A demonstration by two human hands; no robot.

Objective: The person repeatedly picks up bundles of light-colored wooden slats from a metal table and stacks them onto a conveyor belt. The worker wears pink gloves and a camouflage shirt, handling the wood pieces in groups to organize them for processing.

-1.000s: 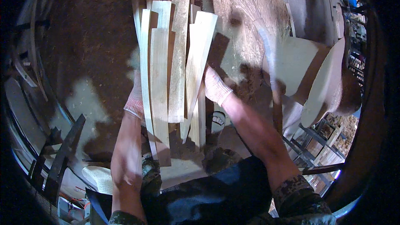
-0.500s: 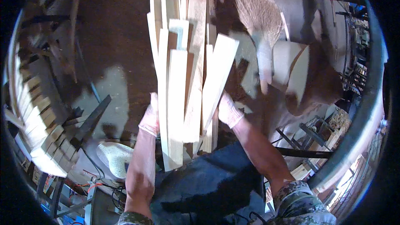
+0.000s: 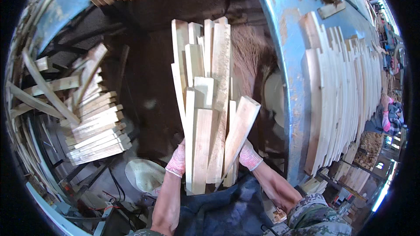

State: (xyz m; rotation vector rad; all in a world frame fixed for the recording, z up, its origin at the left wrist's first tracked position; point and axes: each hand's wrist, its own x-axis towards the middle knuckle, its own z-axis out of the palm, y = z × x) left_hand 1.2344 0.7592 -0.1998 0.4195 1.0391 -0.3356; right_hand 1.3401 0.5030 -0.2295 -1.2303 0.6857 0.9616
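Note:
Between my two hands I carry a loose bundle of pale wooden strips point(image 3: 202, 126), pointing away from me, their near ends against my dark apron point(image 3: 223, 212). My left hand point(image 3: 176, 161), in a pinkish-white glove, presses the bundle's left side. On the other side my right hand point(image 3: 249, 155), gloved the same way, clasps the strips. Most of the fingers are hidden under and behind the wood. One shorter strip point(image 3: 241, 129) lies slanted on top, at the right of the bundle.
To the right, a blue metal table point(image 3: 291, 100) bears a long row of wooden strips point(image 3: 337, 100). A stack of strips point(image 3: 98, 135) and crossed offcuts stand at left. Near my left forearm is a pale woven hat point(image 3: 144, 175). A broom point(image 3: 249, 54) lies beyond; a person point(image 3: 389, 116) is at far right.
My view has swung, bringing the blue table and its row of strips in at the right and the left stack closer. The bundle stays held between both hands.

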